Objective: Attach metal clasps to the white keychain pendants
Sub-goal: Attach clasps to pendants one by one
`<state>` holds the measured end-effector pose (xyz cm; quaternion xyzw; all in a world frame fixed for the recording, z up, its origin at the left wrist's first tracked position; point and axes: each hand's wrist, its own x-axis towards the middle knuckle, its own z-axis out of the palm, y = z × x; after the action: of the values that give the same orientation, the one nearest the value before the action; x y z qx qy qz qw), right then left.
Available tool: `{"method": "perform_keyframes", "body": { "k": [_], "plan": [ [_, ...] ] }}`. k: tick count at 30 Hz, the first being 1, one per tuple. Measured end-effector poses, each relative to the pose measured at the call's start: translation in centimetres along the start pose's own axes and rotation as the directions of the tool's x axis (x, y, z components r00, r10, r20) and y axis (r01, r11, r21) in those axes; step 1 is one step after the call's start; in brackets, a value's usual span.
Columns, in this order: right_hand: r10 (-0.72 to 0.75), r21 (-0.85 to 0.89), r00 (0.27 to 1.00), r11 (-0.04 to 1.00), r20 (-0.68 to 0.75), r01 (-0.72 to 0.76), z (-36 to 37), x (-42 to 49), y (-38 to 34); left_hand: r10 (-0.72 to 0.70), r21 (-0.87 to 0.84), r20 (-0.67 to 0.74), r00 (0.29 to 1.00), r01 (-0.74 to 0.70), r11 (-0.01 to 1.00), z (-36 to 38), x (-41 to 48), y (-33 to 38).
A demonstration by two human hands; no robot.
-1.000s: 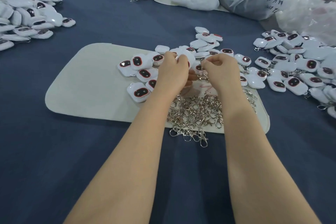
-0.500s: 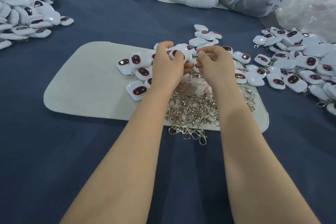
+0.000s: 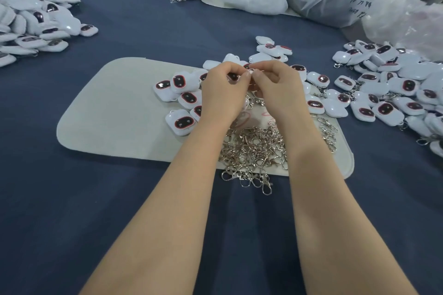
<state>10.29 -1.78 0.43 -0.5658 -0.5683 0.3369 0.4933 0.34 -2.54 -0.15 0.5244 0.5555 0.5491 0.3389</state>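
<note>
Hands worked over the mat [image 3: 107, 103]
Grips: left hand [image 3: 223, 93] pinched a pendant [image 3: 233, 76]; right hand [image 3: 279, 88] pinched, apparently, a clasp [image 3: 252, 70].

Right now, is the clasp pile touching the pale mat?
Touching. Head view shows the clasp pile lying on the mat, some spilling past its near edge.
</note>
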Motion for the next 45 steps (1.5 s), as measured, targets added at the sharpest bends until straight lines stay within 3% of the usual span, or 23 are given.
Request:
{"method": "perform_keyframes", "body": {
  "k": [3,7,10,13,19,23,32,36,39,45],
  "plan": [
    [-0.023,-0.032,0.999,0.999,0.039,0.024,0.2,-0.2,-0.2,0.015,0.016,-0.028,1.000,-0.014,1.000,0.0,0.2,-0.1],
    [-0.029,-0.053,0.995,0.998,-0.099,0.024,0.1,0.0,0.0,0.047,0.076,-0.052,0.998,-0.043,0.996,0.2,0.2,-0.5],
    [0.064,0.158,0.986,0.987,-0.156,-0.039,-0.1,0.2,0.0,0.051,0.126,-0.010,0.999,-0.049,0.991,0.4,0.2,-0.8],
    [0.161,0.424,0.982,0.900,-0.096,-0.106,0.0,0.2,-0.4,0.039,0.119,0.050,0.998,-0.045,0.992,0.6,0.1,-0.9],
    [0.209,0.586,0.976,0.798,-0.052,-0.140,0.5,0.0,-0.8,0.039,0.142,0.025,0.999,-0.043,0.989,0.5,0.2,-0.8],
    [0.153,0.502,0.983,0.861,-0.106,-0.080,0.4,0.0,-0.6,0.029,0.150,0.017,0.999,-0.031,0.988,0.5,0.3,-0.8],
    [0.029,0.031,0.989,0.999,-0.145,-0.025,0.4,0.2,0.3,0.043,0.162,-0.017,0.999,-0.040,0.986,0.2,0.3,-0.7],
    [-0.054,-0.012,0.997,0.999,-0.060,0.053,0.8,0.1,0.1,0.085,0.229,-0.019,0.996,-0.079,0.970,0.3,0.1,-0.6],
    [-0.036,-0.014,0.999,0.999,-0.009,0.036,1.0,0.0,0.2,0.095,0.232,-0.035,0.995,-0.084,0.969,0.2,0.1,-0.6],
    [0.072,0.200,0.994,0.976,0.085,-0.088,0.8,0.0,0.2,0.120,0.189,-0.076,0.990,-0.104,0.976,0.1,0.1,-0.4]
  ]
}}
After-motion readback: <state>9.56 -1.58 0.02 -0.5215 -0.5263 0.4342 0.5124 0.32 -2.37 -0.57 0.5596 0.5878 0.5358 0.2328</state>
